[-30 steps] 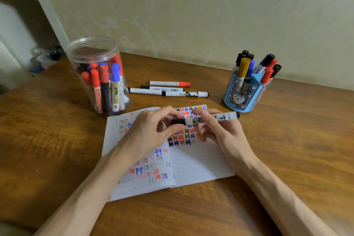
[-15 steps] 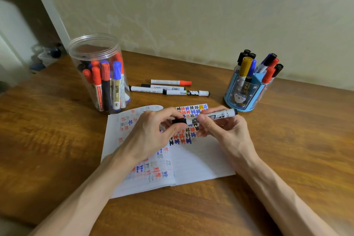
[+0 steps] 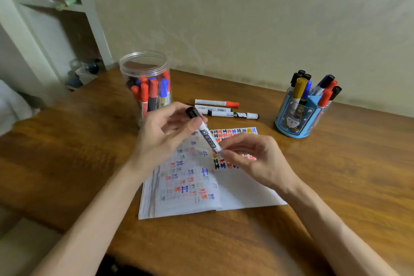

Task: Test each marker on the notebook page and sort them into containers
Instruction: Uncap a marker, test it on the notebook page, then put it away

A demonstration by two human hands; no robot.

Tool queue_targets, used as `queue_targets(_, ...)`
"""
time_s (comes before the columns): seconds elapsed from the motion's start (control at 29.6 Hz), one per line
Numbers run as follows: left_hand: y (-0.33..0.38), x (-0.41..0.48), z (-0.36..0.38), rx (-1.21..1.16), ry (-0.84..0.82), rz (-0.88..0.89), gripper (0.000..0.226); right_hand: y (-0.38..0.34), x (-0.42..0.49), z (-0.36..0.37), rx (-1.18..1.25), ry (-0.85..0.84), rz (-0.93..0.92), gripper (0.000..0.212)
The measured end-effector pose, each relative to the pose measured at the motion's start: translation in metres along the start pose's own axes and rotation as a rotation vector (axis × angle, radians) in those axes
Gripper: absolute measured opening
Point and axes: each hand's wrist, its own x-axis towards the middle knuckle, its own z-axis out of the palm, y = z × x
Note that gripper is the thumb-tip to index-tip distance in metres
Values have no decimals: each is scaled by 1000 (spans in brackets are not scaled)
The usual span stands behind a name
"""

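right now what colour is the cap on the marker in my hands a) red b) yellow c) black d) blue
c: the marker held between the left hand and right hand has a black cap at the left hand's end

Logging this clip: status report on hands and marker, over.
Left hand grips marker at black cap end. Right hand pinches other end. Marker tilted above notebook. Nothing in the way.
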Motion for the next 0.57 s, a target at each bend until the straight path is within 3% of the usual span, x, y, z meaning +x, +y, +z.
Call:
queue_targets(0.2,31,-48,-63,72,196,30,14,-37,7,40,-334,-140,-181,24)
queue_targets(0.37,39,-124,-140,164,414,-74,16,-66,27,119,-363,-349,-363,28)
queue_targets(0.57,32,-203,-185,168,518,-229,20,-85,36,222,-344,-511,-531,27)
